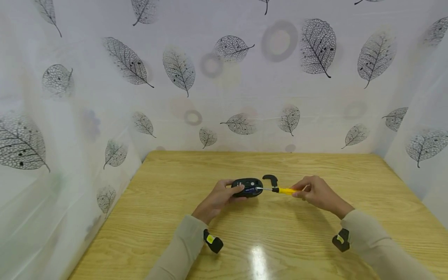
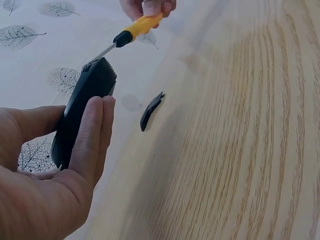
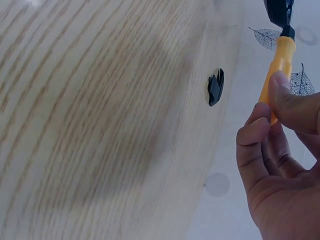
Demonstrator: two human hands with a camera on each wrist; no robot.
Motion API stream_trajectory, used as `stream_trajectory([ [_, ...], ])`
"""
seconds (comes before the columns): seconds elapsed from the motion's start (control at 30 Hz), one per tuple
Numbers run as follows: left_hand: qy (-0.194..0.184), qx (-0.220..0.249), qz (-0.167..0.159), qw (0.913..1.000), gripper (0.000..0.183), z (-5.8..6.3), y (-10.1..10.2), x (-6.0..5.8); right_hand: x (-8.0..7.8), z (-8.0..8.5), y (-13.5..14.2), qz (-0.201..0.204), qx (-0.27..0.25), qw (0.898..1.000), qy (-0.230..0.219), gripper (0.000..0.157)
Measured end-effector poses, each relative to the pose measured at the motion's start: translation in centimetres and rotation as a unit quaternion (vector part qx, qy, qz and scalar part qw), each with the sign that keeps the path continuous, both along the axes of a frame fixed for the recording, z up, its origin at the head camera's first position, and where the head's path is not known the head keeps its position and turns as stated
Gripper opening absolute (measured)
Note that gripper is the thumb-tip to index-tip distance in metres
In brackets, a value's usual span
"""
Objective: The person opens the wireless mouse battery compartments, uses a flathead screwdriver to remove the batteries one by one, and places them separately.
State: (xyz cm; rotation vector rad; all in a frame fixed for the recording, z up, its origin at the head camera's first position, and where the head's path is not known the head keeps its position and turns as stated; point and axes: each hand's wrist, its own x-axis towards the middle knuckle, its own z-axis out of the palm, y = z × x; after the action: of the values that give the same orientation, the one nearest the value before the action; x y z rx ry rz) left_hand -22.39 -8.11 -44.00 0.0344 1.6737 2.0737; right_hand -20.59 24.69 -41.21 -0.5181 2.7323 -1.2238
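Observation:
My left hand (image 1: 220,195) holds a black computer mouse (image 1: 239,182), underside up, with the thumb lying across it. A dark blue battery (image 1: 250,190) sits in the mouse's uncovered compartment. Between thumb and fingers, my right hand (image 1: 316,193) pinches the yellow handle of a screwdriver (image 1: 287,191). Its metal shaft points left, and the tip is at the right end of the battery slot. The left wrist view shows the mouse (image 2: 82,105) raised above the table, fingers along its side. In the right wrist view the thumb presses on the screwdriver handle (image 3: 282,57).
A curved black battery cover (image 1: 271,179) lies on the wooden table (image 1: 280,241) just behind the screwdriver. White curtain (image 1: 245,89) with leaf prints hangs behind the table and along both sides. Each wrist carries a small black camera.

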Motion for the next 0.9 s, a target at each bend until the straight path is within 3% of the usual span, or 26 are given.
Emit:
stream_trajectory([
  [0.37,-0.021,0.052,0.008,0.9984,0.053,0.3,0.3,0.1,0.0,-0.5,0.0,-0.004,-0.038,0.999,-0.03,0.019],
  [0.9,-0.01,0.056,-0.008,0.9984,0.048,0.0,0.3,0.0,-0.2,-1.6,0.1,-0.003,-0.08,0.996,-0.047,0.02],
])
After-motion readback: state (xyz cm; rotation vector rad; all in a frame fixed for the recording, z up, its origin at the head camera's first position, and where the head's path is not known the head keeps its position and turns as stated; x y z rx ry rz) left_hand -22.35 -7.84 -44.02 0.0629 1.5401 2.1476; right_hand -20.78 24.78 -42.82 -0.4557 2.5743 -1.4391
